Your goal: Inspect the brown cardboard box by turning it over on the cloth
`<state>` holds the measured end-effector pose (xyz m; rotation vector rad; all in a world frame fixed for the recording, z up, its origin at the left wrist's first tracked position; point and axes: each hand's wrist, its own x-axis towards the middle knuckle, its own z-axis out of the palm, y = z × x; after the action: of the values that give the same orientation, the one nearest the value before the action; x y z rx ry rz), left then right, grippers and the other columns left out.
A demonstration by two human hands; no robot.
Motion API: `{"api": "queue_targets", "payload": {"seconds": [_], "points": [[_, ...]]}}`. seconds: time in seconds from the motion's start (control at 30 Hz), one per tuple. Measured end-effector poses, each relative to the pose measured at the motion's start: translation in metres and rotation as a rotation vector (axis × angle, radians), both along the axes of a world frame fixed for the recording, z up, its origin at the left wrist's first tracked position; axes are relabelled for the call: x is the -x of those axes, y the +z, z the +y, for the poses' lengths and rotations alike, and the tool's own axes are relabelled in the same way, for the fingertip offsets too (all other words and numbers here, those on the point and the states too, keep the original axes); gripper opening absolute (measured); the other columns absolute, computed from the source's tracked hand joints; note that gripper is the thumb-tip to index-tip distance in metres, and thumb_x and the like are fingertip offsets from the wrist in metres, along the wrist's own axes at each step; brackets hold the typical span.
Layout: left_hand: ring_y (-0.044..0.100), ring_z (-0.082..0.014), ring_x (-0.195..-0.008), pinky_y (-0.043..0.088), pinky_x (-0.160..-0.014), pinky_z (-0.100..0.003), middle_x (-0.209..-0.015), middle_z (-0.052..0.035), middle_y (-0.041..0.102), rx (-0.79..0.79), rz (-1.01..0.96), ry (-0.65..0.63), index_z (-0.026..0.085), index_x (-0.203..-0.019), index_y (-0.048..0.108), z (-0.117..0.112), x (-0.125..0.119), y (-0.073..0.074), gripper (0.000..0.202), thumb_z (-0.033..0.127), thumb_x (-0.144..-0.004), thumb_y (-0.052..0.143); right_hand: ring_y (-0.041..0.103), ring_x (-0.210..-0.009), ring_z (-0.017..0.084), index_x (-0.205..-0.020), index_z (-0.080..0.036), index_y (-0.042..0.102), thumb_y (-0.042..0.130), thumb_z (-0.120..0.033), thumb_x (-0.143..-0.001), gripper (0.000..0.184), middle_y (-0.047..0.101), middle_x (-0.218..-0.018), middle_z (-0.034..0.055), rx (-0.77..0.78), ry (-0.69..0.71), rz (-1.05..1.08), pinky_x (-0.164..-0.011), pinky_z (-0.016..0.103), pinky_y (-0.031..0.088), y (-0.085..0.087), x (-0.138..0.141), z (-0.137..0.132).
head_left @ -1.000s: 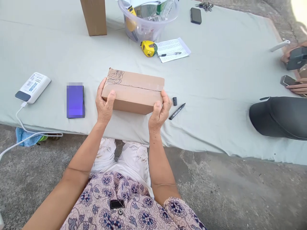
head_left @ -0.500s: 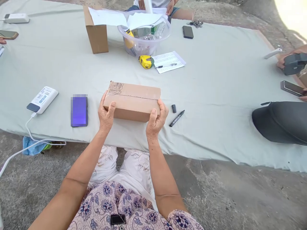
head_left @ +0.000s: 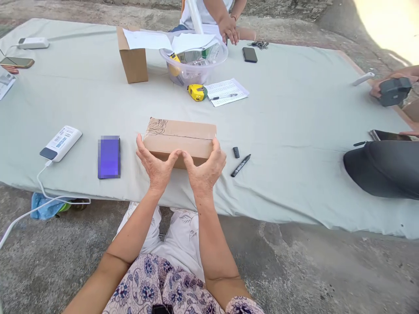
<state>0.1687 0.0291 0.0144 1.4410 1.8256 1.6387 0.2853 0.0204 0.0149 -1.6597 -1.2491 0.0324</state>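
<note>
Head camera, and where's the long brown cardboard box (head_left: 181, 133)?
"Sitting on the pale grey-green cloth (head_left: 294, 131)!"
"What's around it?"
"Left hand (head_left: 155, 168) spread wide at the box's left end, right hand (head_left: 204, 172) spread at the other, thumbs (head_left: 175, 156) almost tip to tip along the near side! Beside the right, an uncapped black marker pen (head_left: 241, 165)."

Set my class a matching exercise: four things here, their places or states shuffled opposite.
1. Scribbled brown cardboard box
2. Black marker pen
3. Yellow plastic tape measure
4. White rectangular power bank with blue lettering

A. Connected to a white cable
B. Beside a printed white sheet
C. Between left hand and right hand
D. Uncapped, near its black cap

Pairs: 1-C; 2-D; 3-B; 4-A
</note>
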Motion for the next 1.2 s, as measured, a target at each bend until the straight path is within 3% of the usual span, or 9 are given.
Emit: {"api": "queue_targets", "payload": {"seconds": [0.2,0.37,0.47,0.57,0.67,0.73,0.9,1.1,1.2], "points": [[0.025,-0.0339,-0.155,0.024,-0.127,-0.054,-0.161,-0.0201,0.028,0.014,0.024,0.020,0.026,-0.156,0.015,0.000,-0.001,-0.005,0.112,0.054,-0.072,0.084,0.055,-0.126,0.033,-0.146,-0.023,0.039,0.063,-0.068,-0.083,0.081,0.057,-0.139,0.0191,-0.054,0.010,-0.006,-0.111,0.061,0.041,-0.007,0.003,0.001],[0.029,-0.0318,-0.153,0.025,-0.127,-0.054,-0.160,-0.0187,0.033,-0.034,0.050,0.000,0.027,-0.155,0.020,0.000,0.003,-0.009,0.098,0.058,-0.080,0.075,0.060,-0.124,0.028,-0.145,-0.022,0.043,0.054,-0.058,-0.093,0.064,0.059,-0.139,0.0180,-0.136,0.120,0.165,-0.100,0.047,0.051,-0.028,-0.018,0.000],[0.029,-0.0307,-0.154,0.026,-0.127,-0.050,-0.163,-0.0182,0.030,-0.063,0.019,-0.036,0.027,-0.156,0.020,0.000,0.012,-0.016,0.099,0.064,-0.080,0.072,0.067,-0.108,0.023,-0.136,-0.020,0.054,0.047,-0.055,-0.096,0.053,0.066,-0.131,0.0162,-0.104,0.208,0.333,-0.086,0.036,0.055,-0.045,-0.036,-0.002],[0.040,-0.0285,-0.149,0.036,-0.122,-0.044,-0.161,-0.0179,0.035,-0.024,-0.086,-0.086,0.026,-0.155,0.022,-0.001,0.029,-0.032,0.098,0.065,-0.080,0.072,0.067,-0.087,0.020,-0.117,-0.018,0.065,0.048,-0.052,-0.095,0.045,0.073,-0.109,0.0116,0.038,0.267,0.354,-0.080,0.034,0.054,-0.065,-0.051,-0.006],[0.061,-0.0260,-0.121,0.049,-0.107,-0.043,-0.128,-0.0140,0.062,0.145,-0.105,-0.138,0.020,-0.133,0.050,-0.005,0.048,-0.052,0.070,0.063,-0.081,0.070,0.064,-0.083,0.022,-0.100,-0.018,0.067,0.049,-0.039,-0.091,0.029,0.073,-0.091,0.0087,0.179,0.268,0.221,-0.081,0.038,0.052,-0.083,-0.057,-0.011],[0.063,-0.0234,-0.102,0.052,-0.098,-0.043,-0.104,-0.0086,0.065,0.197,-0.030,-0.139,0.018,-0.113,0.059,-0.007,0.057,-0.063,0.053,0.061,-0.083,0.069,0.062,-0.084,0.023,-0.093,-0.020,0.065,0.047,-0.031,-0.088,0.021,0.071,-0.086,0.0081,0.214,0.233,0.128,-0.082,0.039,0.051,-0.090,-0.056,-0.012],[0.057,-0.0211,-0.093,0.052,-0.089,-0.040,-0.096,-0.0061,0.059,0.131,0.078,-0.090,0.019,-0.100,0.059,-0.009,0.061,-0.071,0.035,0.051,-0.086,0.067,0.058,-0.077,0.022,-0.090,-0.021,0.062,0.046,-0.028,-0.086,0.018,0.068,-0.080,0.0058,0.242,0.193,0.101,-0.078,0.038,0.049,-0.090,-0.052,-0.012],[0.061,-0.0202,-0.104,0.051,-0.098,-0.038,-0.116,-0.0101,0.066,0.080,-0.079,-0.130,0.019,-0.123,0.061,-0.010,0.062,-0.072,0.043,0.044,-0.088,0.065,0.060,-0.073,0.019,-0.092,-0.020,0.063,0.052,-0.028,-0.084,0.016,0.070,-0.086,0.0053,0.179,0.237,0.246,-0.077,0.038,0.052,-0.084,-0.055,-0.015],[0.063,-0.0191,-0.105,0.053,-0.093,-0.033,-0.117,-0.0095,0.067,0.053,-0.162,-0.109,0.020,-0.118,0.063,-0.011,0.062,-0.072,0.039,0.044,-0.086,0.067,0.062,-0.074,0.018,-0.092,-0.020,0.064,0.056,-0.028,-0.084,0.014,0.069,-0.086,0.0046,0.088,0.275,0.340,-0.074,0.035,0.054,-0.084,-0.056,-0.017]]}}
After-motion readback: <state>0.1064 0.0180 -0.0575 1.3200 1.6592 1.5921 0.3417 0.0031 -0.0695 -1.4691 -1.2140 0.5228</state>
